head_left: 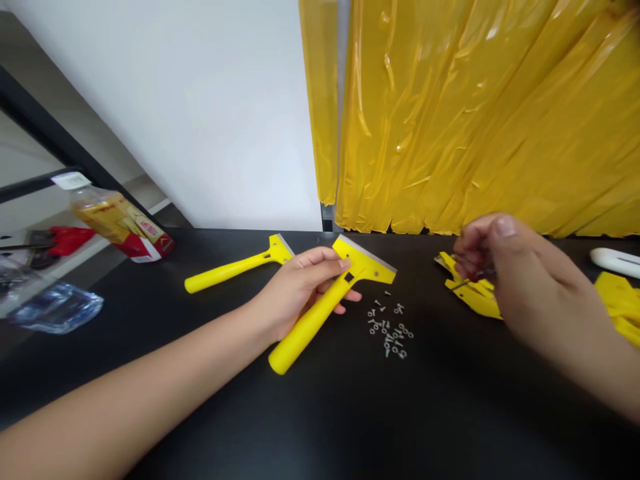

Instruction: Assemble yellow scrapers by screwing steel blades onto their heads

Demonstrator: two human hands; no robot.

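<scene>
My left hand (315,273) is closed round the neck of a yellow scraper (320,320), whose wide head and metal blade edge point up and away. The thumb presses on the head beside a square hole. To the right, my right hand (515,267) pinches a screwdriver (461,285); only its thin metal shaft shows clearly, and the fingers cover most of the handle. Under that tip lie yellow scraper head pieces (477,300). Small screws and nuts (393,333) are scattered on the black table between the hands.
Behind my left hand lies another yellow scraper (230,272). A drink bottle (120,217) and clear plastic packaging (55,307) are at the left. More yellow parts (620,300) and a white handled object (617,261) sit at the right. Yellow plastic sheeting (475,120) hangs along the back.
</scene>
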